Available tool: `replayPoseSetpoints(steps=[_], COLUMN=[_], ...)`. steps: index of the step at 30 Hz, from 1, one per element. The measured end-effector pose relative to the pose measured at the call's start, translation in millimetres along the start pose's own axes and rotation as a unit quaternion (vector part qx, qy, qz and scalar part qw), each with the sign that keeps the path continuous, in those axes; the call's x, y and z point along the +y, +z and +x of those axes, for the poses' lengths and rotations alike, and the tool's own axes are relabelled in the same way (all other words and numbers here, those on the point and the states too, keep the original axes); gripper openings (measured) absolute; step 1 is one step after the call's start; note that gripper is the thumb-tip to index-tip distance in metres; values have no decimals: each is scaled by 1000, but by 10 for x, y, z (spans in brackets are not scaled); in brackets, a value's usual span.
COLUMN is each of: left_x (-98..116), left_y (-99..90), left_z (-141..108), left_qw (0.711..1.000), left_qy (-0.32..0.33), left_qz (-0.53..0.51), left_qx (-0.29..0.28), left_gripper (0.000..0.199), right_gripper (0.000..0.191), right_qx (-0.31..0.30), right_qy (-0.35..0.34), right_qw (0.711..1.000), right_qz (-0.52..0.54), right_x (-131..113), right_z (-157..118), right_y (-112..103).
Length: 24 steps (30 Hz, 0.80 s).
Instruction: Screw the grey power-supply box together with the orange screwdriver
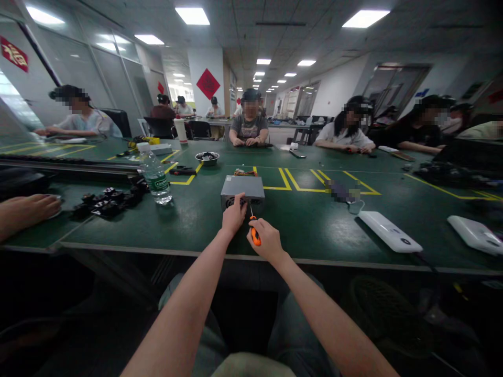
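Observation:
A grey metal computer power supply (242, 185) lies on the green table, its fan grille and socket side facing me. My left hand (233, 215) is against that near face and steadies the case, index finger reaching up beside the fan grille; its other fingers are partly hidden. Closed around an orange and black screwdriver (256, 236) is my right hand (268, 240). The thin shaft points up and away from me to the lower right part of the near face. Whether the tip sits in a screw is too small to tell. Behind the case lies a bundle of cables (244, 173).
Left of the case stand a water bottle (155, 175) and black parts (112, 201). Farther back are a metal bowl (207, 158) and pliers (183, 170). A white power bank (389, 231) lies right. A neighbour's hand (37, 209) rests at left; several people sit around.

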<state>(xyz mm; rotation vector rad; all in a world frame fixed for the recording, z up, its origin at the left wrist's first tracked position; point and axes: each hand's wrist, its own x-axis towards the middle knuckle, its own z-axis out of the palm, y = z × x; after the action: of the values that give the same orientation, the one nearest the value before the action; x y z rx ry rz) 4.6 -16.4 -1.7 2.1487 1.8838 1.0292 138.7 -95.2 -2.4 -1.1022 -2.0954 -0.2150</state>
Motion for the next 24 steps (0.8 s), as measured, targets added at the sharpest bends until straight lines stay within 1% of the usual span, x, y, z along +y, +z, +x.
replayPoseSetpoints(steps=[3,5,6,9,12,19,24], left_x=[20,40,52,86,109,131,122], left_y=[-24,-47,-61,-108,-148,-172,-155], left_z=[-4,-7,-8,-18,-32,-44,-40], left_qw=[1000,1000,1000,999,999,999,999], left_qy=[1,-4,-9,-26,-26,-28,-24], left_qz=[3,4,3,-1,-9,-10,-5], left_qx=[2,-2,-8,-31,-37,-37,-31], left_gripper=[37,37,38,40,40,40,40], right_gripper=[18,16,15,15,13,12,16], right_qx=[-29,-33,-29,-5,13,28,61], right_qy=[-59,-87,-90,-65,-36,-34,-28], right_qw=[998,995,995,998,999,998,997], right_qz=[-17,-22,-18,6,23,38,46], right_x=[57,83,90,89,69,62,98], right_z=[22,38,44,51,51,47,23], right_y=[-49,-73,-78,-72,-55,-58,-29])
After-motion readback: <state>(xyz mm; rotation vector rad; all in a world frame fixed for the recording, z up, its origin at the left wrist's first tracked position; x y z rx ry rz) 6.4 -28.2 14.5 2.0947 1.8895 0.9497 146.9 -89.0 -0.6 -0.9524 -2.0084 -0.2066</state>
